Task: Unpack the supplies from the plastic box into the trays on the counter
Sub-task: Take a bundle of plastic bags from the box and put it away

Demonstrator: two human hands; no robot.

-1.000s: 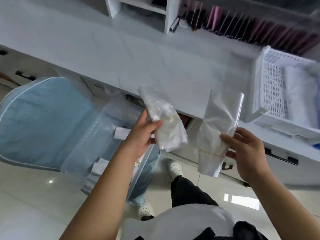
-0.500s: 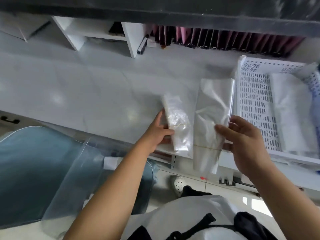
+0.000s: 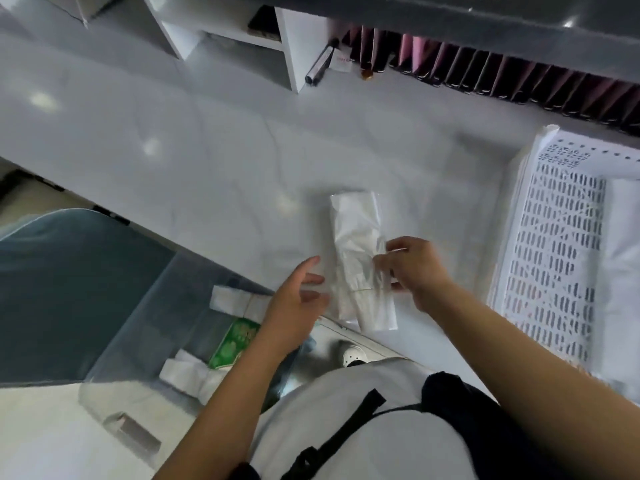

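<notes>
Forearms reach forward from the bottom of the view, bare, over a pale shirt with a dark strap. The left hand (image 3: 298, 299) hovers palm-in with its fingers (image 3: 311, 279) loosely spread, just beside the left edge of the clear plastic packets (image 3: 360, 265) and holding nothing; whether a fingertip touches the plastic is unclear. The right hand (image 3: 414, 271) is curled over the packets' right side, its fingers (image 3: 382, 263) pinching the plastic near a thin band that wraps the bundle. The packets lie lengthwise on the white surface (image 3: 207, 168), near its front edge, their near end overhanging it slightly. Below the left arm, on a blue chair, sits the clear plastic box (image 3: 145, 327) with white bundles and a green packet (image 3: 235, 341) inside. To the right, well apart from the packets, a white perforated tray (image 3: 554, 254) rests on the surface with a white bag (image 3: 620, 271) in it. Farther back stand a white shelf unit (image 3: 287, 46), a pen (image 3: 320, 67) and a row of dark and pink folders (image 3: 502, 74).
</notes>
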